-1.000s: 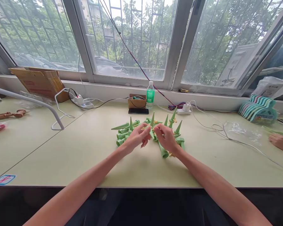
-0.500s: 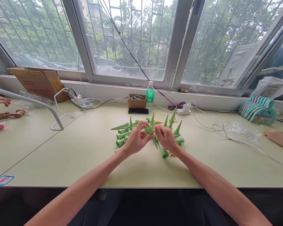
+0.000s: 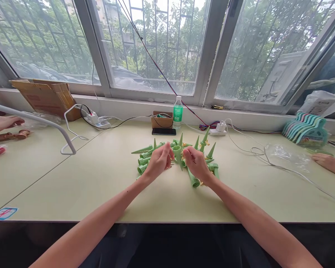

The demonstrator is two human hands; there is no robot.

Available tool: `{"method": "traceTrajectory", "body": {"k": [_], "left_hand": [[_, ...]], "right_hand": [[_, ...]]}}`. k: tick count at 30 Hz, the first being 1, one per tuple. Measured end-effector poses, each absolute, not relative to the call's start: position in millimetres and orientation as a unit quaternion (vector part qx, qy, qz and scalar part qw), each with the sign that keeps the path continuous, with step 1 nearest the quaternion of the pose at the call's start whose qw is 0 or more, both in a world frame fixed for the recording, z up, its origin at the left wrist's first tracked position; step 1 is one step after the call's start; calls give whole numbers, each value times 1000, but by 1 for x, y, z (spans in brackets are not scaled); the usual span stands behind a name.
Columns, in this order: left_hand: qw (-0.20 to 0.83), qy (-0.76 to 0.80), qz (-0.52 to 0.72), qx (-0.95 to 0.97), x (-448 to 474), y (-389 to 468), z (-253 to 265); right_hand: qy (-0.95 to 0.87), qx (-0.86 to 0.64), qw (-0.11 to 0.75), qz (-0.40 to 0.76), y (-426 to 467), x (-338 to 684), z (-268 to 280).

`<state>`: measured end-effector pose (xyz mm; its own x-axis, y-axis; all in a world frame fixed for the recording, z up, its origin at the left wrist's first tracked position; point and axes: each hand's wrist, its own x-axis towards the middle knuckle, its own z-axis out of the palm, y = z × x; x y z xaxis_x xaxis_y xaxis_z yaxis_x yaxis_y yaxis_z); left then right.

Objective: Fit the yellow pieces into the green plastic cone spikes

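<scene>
Over the middle of a pile of green plastic parts, my left hand point(image 3: 159, 160) is closed, its thumb and fingertips pinched together. What they hold, if anything, is hidden. My right hand point(image 3: 195, 162) is curled in a fist close by, and its contents are hidden too. Between the hands shows a green plastic ring point(image 3: 176, 149), right beside my left fingertips; I cannot tell whether either hand touches it. Pointed green cones point(image 3: 204, 140) stand up behind the right hand. Hollow green tubes point(image 3: 194, 181) lie around both hands, with small yellow pieces point(image 3: 207, 143) among them.
A phone point(image 3: 163, 131), a small cardboard box point(image 3: 162, 121) and a water bottle point(image 3: 178, 113) stand behind the pile. White cables point(image 3: 264, 158) cross the table at right, near green hangers point(image 3: 305, 130). Other people's hands point(image 3: 325, 160) are at both sides; a lamp arm point(image 3: 50, 124) is at left.
My left hand has turned and its fingers have closed off the green ring, which now shows more openly. The right hand has barely moved. At far left, another person's hand has shifted right.
</scene>
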<state>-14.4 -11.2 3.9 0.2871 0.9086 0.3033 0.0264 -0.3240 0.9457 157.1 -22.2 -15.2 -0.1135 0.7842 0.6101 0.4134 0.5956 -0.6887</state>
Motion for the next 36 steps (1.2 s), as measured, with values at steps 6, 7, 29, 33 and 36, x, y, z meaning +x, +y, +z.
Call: {"method": "traceTrajectory", "body": {"k": [6,7,29,33,36], "left_hand": [[565,349,397,633,-16,-10,8],[581,344,378,634,-16,-10,8],[693,304,302,580,-19,-10,11],[676,301,317,594,-18,-11,11],[672,293,321,600,-18,-11,11]], "right_hand": [[-717,-418,529,177,-23,157,-16],[-719,-418,526,177,-23,157,-16],[-735,-408,507,188,-22,161,-15],[-739,-417,500,174,-22,161,-15],[-740,-423,496,167,-22,162,-14]]}}
